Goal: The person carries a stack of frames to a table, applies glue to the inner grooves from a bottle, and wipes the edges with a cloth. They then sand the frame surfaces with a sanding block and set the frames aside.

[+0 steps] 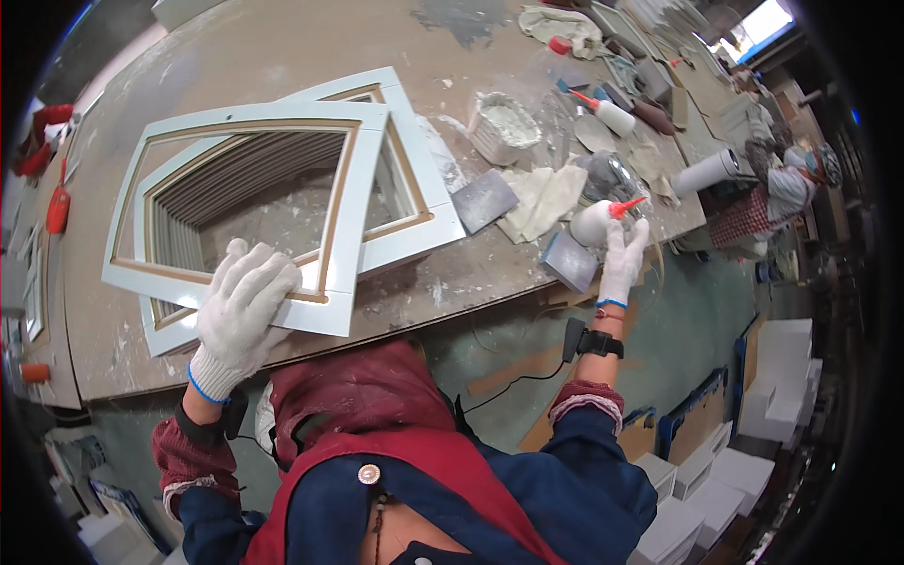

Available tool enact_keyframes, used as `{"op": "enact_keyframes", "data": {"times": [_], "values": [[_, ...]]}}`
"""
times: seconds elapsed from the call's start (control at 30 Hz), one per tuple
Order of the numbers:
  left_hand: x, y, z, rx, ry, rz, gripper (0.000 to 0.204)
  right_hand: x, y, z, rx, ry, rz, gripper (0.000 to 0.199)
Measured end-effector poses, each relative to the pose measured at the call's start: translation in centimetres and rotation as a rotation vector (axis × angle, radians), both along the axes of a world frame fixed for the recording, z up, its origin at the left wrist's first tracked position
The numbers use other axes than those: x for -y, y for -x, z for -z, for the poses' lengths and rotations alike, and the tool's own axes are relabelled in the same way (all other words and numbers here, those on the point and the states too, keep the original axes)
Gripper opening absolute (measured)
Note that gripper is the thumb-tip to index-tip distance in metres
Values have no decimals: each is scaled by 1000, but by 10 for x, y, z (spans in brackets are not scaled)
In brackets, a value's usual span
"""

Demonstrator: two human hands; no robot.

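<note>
My left hand (240,315), in a white knit glove, lies over the near rail of a white frame (344,235) with tan inner edges. Its fingers are bent together across the rail, and the underside of the grip is hidden. This frame sits askew on top of a stack of similar white frames (410,160). Out to the right, my gloved right hand (622,259) is closed on a white squeeze bottle (591,224) with a red nozzle, which leans at the table's near edge. A grey sanding block (568,261) lies just beside that hand.
Another sanding block (484,200), a pale cloth (541,202), a tub of white paste (504,127) and a second red-nozzled bottle (614,117) crowd the table's right side. A co-worker (786,184) is at the far right. White panels (777,386) stand on the floor below.
</note>
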State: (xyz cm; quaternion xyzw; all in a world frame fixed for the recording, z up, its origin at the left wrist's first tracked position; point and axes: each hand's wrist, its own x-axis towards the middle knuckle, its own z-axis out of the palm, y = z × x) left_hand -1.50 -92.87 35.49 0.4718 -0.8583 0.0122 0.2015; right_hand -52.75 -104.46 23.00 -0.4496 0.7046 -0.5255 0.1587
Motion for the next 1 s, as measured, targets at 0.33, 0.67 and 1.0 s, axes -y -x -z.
{"op": "enact_keyframes", "data": {"times": [0.33, 0.67, 1.0], "values": [[-24, -14, -8, 84, 71, -118, 44, 43, 21, 60, -44, -43, -138, 87], [-97, 16, -48, -689, -218, 210, 49, 27, 23, -4, 143, 61, -166, 65], [-32, 135, 20, -1160, -1147, 265, 92, -86, -135, -160, -448, -192, -1391, 98]]}}
